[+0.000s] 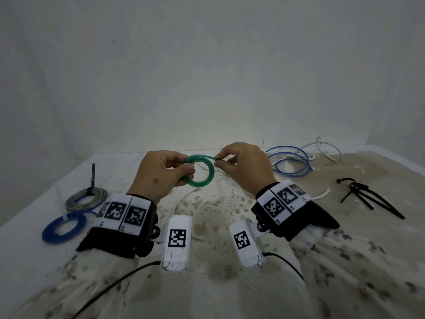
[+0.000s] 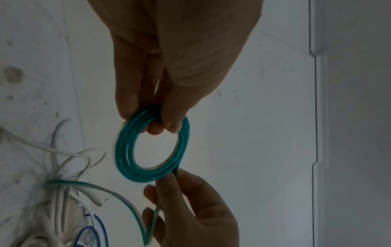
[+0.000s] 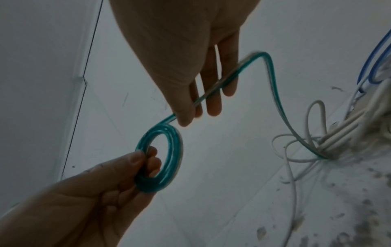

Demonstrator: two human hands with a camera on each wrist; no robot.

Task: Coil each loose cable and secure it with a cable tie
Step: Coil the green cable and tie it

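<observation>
while it is being held up above the table [image 1: 207, 261], the green cable [image 1: 199, 172] is being kept in a small flat coil of several turns between the two hands. the coil is being pinched at its near-left edge by the left hand [image 1: 158, 174], with the thumb on one face and curled fingers reaching through the ring. the free run of the same cable is being pinched just beside the coil by the right hand [image 1: 245, 168], thumb against forefinger, while the other fingers are being held loosely extended. past that hand, the loose end is being let down in a bend towards the white cables [image 3: 300, 143] lying tangled on the far right of the table.

a loosely looped blue cable [image 1: 291, 162] is lying beside those white ones. further right, black cable ties [image 1: 368, 196] are lying in a small heap, well apart from the hands. on the left, a grey coil [image 1: 86, 200] and a blue coil [image 1: 64, 227] are lying flat just beside each other, each bound by a tie; a black tie end is standing up from the grey one. marker bands and small white camera boxes are being worn at both wrists.
</observation>
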